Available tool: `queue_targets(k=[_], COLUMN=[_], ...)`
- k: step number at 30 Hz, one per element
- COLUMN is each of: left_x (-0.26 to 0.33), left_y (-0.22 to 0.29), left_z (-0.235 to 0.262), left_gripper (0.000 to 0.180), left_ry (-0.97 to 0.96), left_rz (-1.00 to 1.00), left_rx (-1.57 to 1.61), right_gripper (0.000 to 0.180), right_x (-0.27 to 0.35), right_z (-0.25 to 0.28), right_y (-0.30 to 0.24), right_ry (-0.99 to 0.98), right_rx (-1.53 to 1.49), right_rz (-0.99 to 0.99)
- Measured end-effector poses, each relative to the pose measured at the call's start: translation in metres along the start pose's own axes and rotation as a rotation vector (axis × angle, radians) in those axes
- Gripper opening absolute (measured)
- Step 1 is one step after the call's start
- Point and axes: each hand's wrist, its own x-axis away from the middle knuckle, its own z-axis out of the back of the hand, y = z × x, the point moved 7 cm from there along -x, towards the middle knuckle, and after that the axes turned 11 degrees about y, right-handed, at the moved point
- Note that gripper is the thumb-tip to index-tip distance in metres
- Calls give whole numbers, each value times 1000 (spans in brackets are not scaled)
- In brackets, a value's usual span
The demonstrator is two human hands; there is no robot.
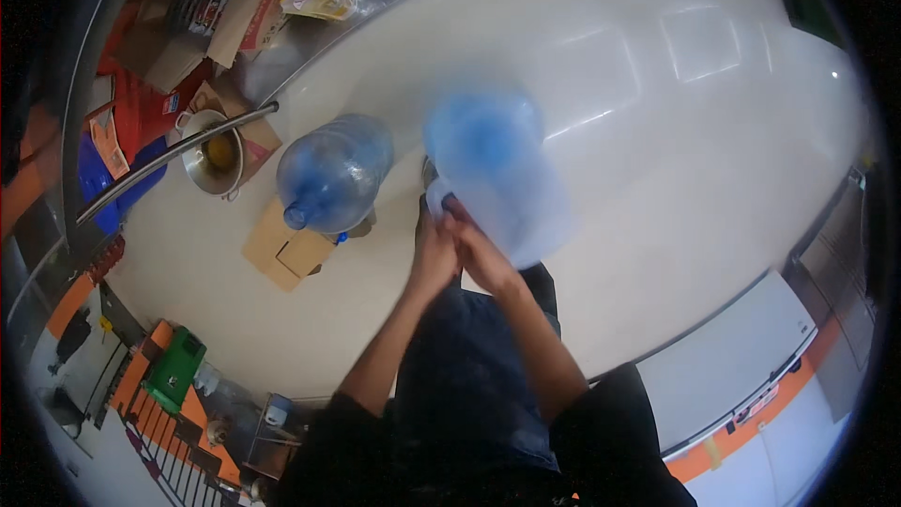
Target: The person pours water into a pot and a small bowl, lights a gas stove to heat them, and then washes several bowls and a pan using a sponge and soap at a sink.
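Both my hands are together in front of my legs, closed on the handle of a translucent whitish pitcher (527, 221). My left hand (434, 258) and my right hand (483, 253) overlap at the handle, and some fingers are hidden. The pitcher is smeared by motion. A blurred blue round shape (483, 127) shows at its far end; I cannot tell whether it is part of the pitcher or a separate thing. Left of my hands, a large clear-blue water jug (338, 174) lies tilted, its neck pointing toward the lower left.
Under the jug's neck side lies a flattened cardboard piece (286, 244). A metal pot (214, 155) stands by a rail (188, 145) at the left, near an open cardboard box (188, 14). A white chest-like appliance (723, 357) is at the lower right. Pale floor (657, 188) spreads around me.
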Motion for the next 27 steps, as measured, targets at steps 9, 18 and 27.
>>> queue_targets(k=[9, 18, 27], left_x=[109, -36, -83], left_y=[46, 94, 67], left_z=[-71, -68, -118], left_gripper=[52, 49, 41], left_ry=[-197, 106, 23], left_rz=[-443, -725, -614], left_rx=[-112, -437, -973], right_gripper=[69, 35, 37], right_x=[79, 32, 20], right_z=[78, 191, 253], right_y=[-78, -65, -28], right_ry=[390, 634, 424], right_rx=[-459, 144, 107], right_rz=[-342, -36, -87])
